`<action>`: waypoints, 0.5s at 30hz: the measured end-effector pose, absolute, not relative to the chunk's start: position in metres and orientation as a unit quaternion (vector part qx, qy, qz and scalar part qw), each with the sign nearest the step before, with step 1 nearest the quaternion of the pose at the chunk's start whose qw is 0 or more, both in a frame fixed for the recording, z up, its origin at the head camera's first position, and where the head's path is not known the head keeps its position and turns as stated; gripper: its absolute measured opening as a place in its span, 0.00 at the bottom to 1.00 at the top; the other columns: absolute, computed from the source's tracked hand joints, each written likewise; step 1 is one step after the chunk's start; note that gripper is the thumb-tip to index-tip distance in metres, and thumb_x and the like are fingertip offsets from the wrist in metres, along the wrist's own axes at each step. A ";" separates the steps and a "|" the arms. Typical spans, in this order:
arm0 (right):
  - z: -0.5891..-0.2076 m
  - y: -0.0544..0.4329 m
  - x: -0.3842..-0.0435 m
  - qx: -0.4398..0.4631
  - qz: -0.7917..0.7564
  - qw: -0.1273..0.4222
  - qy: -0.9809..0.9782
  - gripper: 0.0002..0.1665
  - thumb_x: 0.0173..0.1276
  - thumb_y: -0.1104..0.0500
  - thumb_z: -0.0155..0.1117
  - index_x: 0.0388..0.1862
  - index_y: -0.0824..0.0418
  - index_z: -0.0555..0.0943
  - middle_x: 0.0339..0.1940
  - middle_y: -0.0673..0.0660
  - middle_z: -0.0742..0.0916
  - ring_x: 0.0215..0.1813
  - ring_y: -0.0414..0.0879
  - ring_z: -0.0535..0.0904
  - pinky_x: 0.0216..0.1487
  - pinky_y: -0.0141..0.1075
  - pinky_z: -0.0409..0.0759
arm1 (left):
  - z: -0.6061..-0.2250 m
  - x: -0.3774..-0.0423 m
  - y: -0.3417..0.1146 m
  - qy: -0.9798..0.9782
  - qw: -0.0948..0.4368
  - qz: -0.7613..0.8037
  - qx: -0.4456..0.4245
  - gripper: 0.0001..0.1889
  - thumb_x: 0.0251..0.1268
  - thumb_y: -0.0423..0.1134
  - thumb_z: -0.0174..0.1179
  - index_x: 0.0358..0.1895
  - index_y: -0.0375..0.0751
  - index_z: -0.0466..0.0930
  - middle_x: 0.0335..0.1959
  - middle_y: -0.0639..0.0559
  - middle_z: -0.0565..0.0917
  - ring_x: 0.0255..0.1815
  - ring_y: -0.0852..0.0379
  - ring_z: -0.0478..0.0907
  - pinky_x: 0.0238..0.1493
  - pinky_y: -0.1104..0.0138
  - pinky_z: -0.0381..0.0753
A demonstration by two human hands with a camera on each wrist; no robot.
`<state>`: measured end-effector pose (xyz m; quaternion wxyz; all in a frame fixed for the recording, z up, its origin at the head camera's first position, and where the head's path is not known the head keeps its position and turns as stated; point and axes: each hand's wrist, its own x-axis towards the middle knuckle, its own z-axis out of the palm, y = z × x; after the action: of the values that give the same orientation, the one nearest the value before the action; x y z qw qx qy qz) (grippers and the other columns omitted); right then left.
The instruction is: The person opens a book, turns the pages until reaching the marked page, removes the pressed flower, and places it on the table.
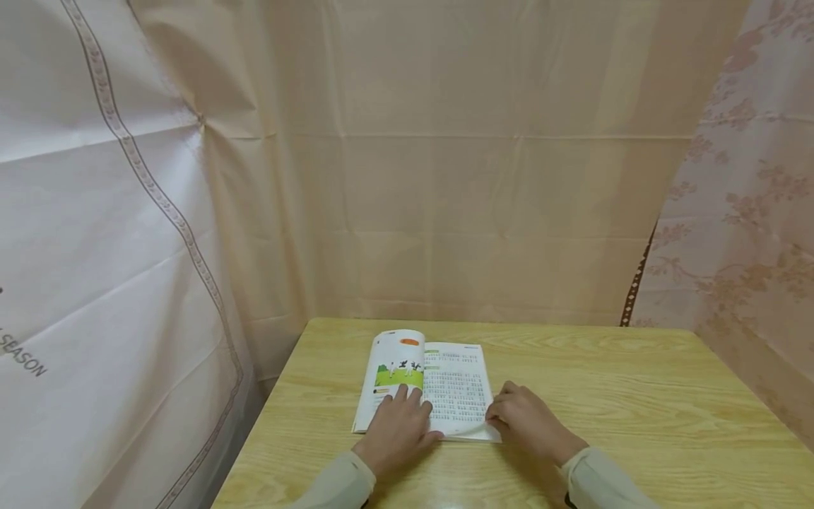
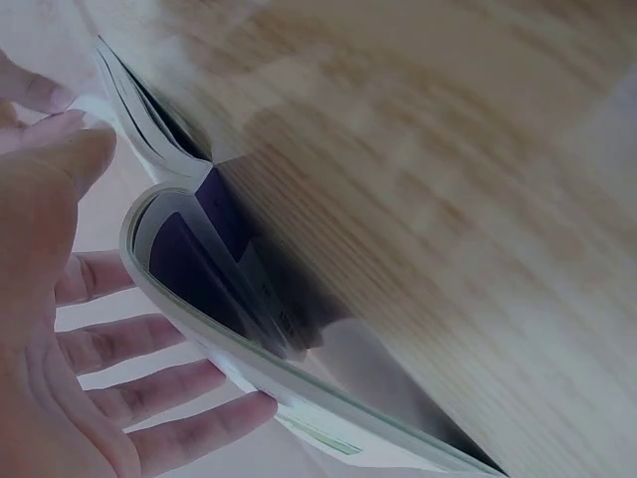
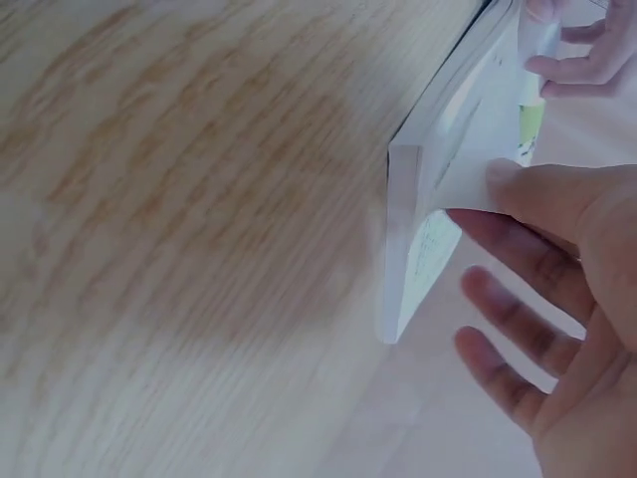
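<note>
An open book lies on the wooden table, with a coloured picture on its left page and rows of print on the right one. My left hand rests on the lower left page with fingers spread, thumb near the bottom of the spine. In the left wrist view, its fingers lie extended along the bulging left half of the book. At the lower right corner, my right hand pinches a page between thumb and forefinger. That corner is lifted and curls away from the pages beneath, while the other fingers stay off the paper.
The light wooden table extends to both sides of the book and behind it. A beige cloth hangs along the back edge, with a pale cloth on the left and a flowered one on the right.
</note>
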<state>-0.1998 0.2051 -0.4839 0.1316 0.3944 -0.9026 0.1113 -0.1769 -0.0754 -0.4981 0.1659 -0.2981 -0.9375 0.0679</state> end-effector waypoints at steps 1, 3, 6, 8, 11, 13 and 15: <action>-0.483 0.205 -0.199 0.395 0.112 0.142 -0.901 0.05 0.61 0.62 0.78 0.33 0.51 0.91 0.33 0.40 0.88 0.36 0.37 0.71 0.36 0.34 0.73 | -0.498 -0.177 -0.075 -0.938 0.165 0.070 -0.298 0.28 0.70 0.70 0.53 0.42 0.48 0.82 0.40 0.50 0.77 0.43 0.49 0.75 0.39 0.55 0.81; -0.482 0.205 -0.199 0.396 0.116 0.164 -0.896 0.06 0.60 0.62 0.79 0.32 0.51 0.91 0.32 0.40 0.88 0.36 0.37 0.72 0.36 0.34 0.72 | -0.499 -0.177 -0.074 -0.937 0.168 0.072 -0.297 0.29 0.69 0.72 0.52 0.42 0.48 0.82 0.41 0.50 0.78 0.44 0.49 0.76 0.40 0.54 0.81; -0.479 0.204 -0.199 0.404 0.120 0.199 -0.885 0.06 0.58 0.61 0.80 0.31 0.51 0.91 0.32 0.40 0.88 0.38 0.38 0.73 0.37 0.34 0.73 | -0.500 -0.178 -0.073 -0.937 0.176 0.072 -0.295 0.29 0.68 0.73 0.53 0.40 0.49 0.83 0.40 0.51 0.78 0.44 0.50 0.76 0.39 0.54 0.81; -0.477 0.204 -0.200 0.407 0.124 0.221 -0.877 0.06 0.56 0.61 0.82 0.31 0.51 0.91 0.32 0.40 0.88 0.38 0.37 0.73 0.37 0.33 0.73 | -0.501 -0.179 -0.073 -0.937 0.179 0.069 -0.293 0.29 0.68 0.72 0.53 0.39 0.49 0.84 0.39 0.51 0.78 0.43 0.50 0.76 0.38 0.54 0.81; -0.475 0.203 -0.199 0.407 0.133 0.246 -0.869 0.08 0.54 0.60 0.83 0.31 0.50 0.91 0.32 0.39 0.88 0.38 0.37 0.73 0.37 0.33 0.74 | -0.500 -0.180 -0.073 -0.935 0.188 0.066 -0.293 0.27 0.68 0.70 0.54 0.36 0.49 0.85 0.36 0.52 0.78 0.39 0.51 0.75 0.34 0.56 0.80; -0.474 0.202 -0.199 0.402 0.139 0.262 -0.866 0.10 0.53 0.60 0.84 0.31 0.49 0.90 0.33 0.39 0.88 0.38 0.36 0.73 0.37 0.32 0.75 | -0.499 -0.180 -0.072 -0.933 0.197 0.065 -0.294 0.26 0.68 0.68 0.56 0.34 0.49 0.85 0.33 0.52 0.77 0.36 0.53 0.73 0.30 0.59 0.78; -0.473 0.202 -0.199 0.389 0.145 0.275 -0.867 0.12 0.53 0.59 0.84 0.35 0.50 0.89 0.35 0.41 0.88 0.39 0.37 0.74 0.39 0.33 0.77 | -0.498 -0.181 -0.072 -0.930 0.208 0.070 -0.295 0.24 0.68 0.66 0.58 0.32 0.50 0.85 0.31 0.53 0.76 0.34 0.54 0.72 0.27 0.62 0.76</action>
<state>-0.1991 0.2022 -0.4731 0.2750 0.3892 -0.8671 0.1451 -0.1812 -0.0723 -0.4984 0.2080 -0.2954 -0.9298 0.0703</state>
